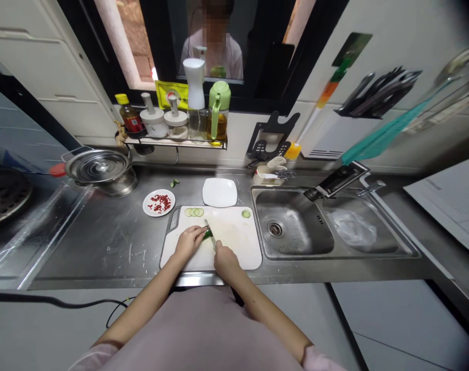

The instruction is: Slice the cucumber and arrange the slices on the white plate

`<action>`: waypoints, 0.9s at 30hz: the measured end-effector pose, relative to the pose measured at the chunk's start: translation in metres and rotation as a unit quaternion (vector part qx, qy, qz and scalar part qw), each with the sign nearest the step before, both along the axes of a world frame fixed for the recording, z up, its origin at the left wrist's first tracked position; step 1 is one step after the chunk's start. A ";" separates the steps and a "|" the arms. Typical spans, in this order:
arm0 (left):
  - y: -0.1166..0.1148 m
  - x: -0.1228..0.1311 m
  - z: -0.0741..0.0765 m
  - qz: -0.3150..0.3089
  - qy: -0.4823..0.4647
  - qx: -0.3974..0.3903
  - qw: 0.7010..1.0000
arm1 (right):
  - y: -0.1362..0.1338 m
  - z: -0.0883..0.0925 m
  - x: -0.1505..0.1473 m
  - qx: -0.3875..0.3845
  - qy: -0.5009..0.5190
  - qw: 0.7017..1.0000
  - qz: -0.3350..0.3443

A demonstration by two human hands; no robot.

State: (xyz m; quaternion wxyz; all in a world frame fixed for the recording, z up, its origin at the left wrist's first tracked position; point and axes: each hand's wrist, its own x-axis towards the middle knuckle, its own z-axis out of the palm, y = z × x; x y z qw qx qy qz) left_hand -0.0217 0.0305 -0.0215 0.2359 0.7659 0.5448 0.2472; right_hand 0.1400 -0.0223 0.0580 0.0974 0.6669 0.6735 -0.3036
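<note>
My right hand [225, 259] is closed round the handle of a knife [211, 234], its blade pointing away from me over the white cutting board [234, 252]. My left hand [189, 242] holds a short dark-green piece of cucumber [207, 233] on the board, right beside the blade. Several round, pale-green cucumber slices [194, 212] overlap near the board's far left corner. Another small group of slices [246, 213] lies near the far right corner. Fingers hide part of the held piece.
A white square plate [219, 192] stands behind the board. To its left are a round plate [149, 206] with red bits and some green scraps [174, 183]. A steel pot [120, 183] sits further left; a double sink [296, 250] adjoins on the right. Condiments line a shelf [196, 141].
</note>
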 end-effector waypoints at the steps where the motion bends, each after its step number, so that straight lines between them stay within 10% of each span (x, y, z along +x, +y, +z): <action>1: 0.000 0.000 0.000 -0.001 0.000 -0.002 1.000 | 0.000 0.001 0.000 0.000 0.000 1.000 0.001; 27: 0.001 -0.001 -0.003 -0.008 -0.009 0.048 0.999 | 0.019 -0.007 -0.007 -0.008 0.012 1.000 -0.004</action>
